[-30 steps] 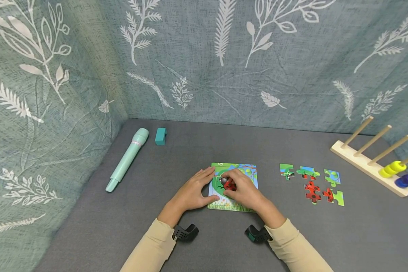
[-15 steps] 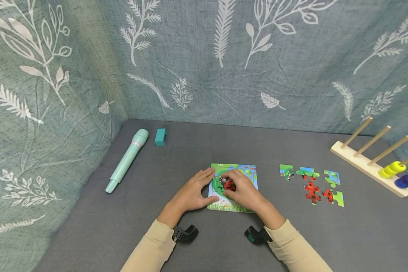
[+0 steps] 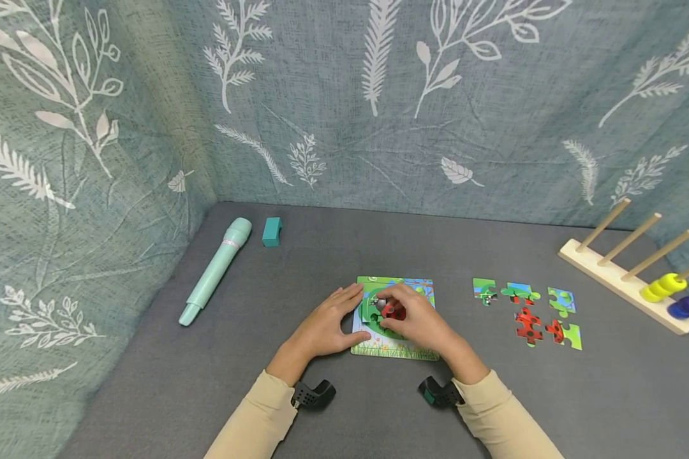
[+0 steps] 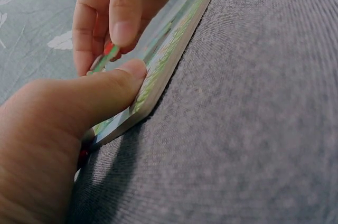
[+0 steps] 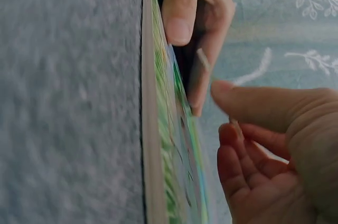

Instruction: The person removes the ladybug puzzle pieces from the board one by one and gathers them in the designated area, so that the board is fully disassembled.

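A picture puzzle board [image 3: 379, 347] with a grassy lower border lies flat on the dark table. My left hand [image 3: 325, 325] rests at its left side, fingers stretched along the edge, the thumb [image 4: 119, 84] on the lower left corner. Above the board, my right hand [image 3: 418, 324] pinches a puzzle piece [image 3: 373, 308] showing a ladybug's head on green. Seen from the left wrist, the held piece [image 4: 107, 59] is tilted and raised off the board. Part of the board's picture is hidden under the right hand.
Several loose puzzle pieces [image 3: 529, 326] lie to the right of the board. Beyond them stands a wooden peg stacker [image 3: 622, 284] with yellow and blue beads. A mint toy microphone [image 3: 215, 271] and a teal block [image 3: 272, 231] are at the back left.
My right hand has shifted slightly right and lifted the ladybug-head piece, which is now tilted above the board. The left hand stays in the same spot.
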The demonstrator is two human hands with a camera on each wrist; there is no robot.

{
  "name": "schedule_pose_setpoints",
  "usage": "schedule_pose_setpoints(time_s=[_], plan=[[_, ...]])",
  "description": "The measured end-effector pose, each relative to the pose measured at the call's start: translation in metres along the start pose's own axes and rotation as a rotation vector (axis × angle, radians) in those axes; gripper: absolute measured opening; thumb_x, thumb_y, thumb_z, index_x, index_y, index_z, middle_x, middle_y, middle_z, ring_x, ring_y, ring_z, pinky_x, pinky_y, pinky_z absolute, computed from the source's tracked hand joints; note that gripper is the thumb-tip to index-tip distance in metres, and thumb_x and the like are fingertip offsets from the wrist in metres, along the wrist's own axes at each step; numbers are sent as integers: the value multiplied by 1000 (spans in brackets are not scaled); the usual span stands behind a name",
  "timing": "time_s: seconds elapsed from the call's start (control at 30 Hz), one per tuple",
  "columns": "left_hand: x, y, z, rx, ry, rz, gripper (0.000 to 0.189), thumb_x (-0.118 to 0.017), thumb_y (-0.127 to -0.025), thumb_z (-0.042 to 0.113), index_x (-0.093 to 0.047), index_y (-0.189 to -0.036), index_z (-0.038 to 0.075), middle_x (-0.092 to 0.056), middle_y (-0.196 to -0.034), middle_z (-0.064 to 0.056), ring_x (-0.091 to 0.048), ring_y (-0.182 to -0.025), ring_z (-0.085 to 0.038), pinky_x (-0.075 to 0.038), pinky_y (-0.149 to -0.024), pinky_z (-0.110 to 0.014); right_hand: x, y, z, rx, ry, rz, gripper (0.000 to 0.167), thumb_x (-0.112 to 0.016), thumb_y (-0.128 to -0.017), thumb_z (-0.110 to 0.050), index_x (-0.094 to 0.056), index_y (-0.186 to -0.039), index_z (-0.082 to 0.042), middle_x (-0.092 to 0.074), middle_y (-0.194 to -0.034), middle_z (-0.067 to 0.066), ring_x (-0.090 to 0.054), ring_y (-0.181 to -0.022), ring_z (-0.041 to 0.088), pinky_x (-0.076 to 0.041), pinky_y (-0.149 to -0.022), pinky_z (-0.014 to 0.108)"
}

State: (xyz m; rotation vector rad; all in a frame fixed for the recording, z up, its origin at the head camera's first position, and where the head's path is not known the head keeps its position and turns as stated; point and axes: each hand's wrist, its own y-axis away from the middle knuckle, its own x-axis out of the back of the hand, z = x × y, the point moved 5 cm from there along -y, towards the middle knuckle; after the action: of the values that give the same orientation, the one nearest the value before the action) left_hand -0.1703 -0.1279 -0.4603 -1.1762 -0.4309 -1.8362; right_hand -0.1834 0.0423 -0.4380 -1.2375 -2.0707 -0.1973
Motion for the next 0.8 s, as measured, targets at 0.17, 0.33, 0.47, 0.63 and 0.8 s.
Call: schedule_pose_setpoints(time_s=[0.17, 0.33, 0.47, 0.63, 0.8], plan=[[1, 1, 0, 9, 3, -9, 80, -69, -84, 42, -38, -144, -1, -34, -152, -14, -31, -141, -28, -25, -120, -44, 3, -1, 0, -16, -56, -25, 41, -76, -80, -8, -61, -118, -2, -59, -102, 6, -61, -87, 16, -56, -73, 24], [1, 0, 1, 6, 2, -17, 79, -68, -84, 43, -39, -143, -1, -34, -152, -13, -30, -142, -27, -25, -120, -44, 7, 0, 0, -33, -81, -33, 40, -75, -81, -8, -61, -118, -2, -60, -102, 6, -62, -86, 16, -56, -73, 24], [1, 0, 2, 0, -3, -18, 77, -68, -84, 43, -41, -143, 0, -34, -152, -13, -30, -142, -27, -24, -121, -43, 13, 2, 2, -26, -53, -7, 41, -76, -79, -6, -62, -117, -3, -63, -102, 6, -63, -85, 16, -56, -74, 26], [0, 0, 1, 3, -12, -20, 77, -67, -84, 43, -41, -142, 0, -34, -152, -13, -31, -142, -27, -24, -121, -43, 24, 8, 7, -41, 6, 17, 42, -77, -78, -7, -63, -118, -5, -65, -105, 5, -65, -88, 17, -57, -79, 32], [0, 0, -1, 6, -12, -16, 77, -68, -83, 43, -41, -142, 0, -34, -152, -13, -31, -141, -26, -24, -121, -43, 34, 18, 16, -81, 13, 7, 43, -75, -80, -10, -62, -121, -7, -62, -109, 3, -62, -93, 18, -56, -82, 35]])
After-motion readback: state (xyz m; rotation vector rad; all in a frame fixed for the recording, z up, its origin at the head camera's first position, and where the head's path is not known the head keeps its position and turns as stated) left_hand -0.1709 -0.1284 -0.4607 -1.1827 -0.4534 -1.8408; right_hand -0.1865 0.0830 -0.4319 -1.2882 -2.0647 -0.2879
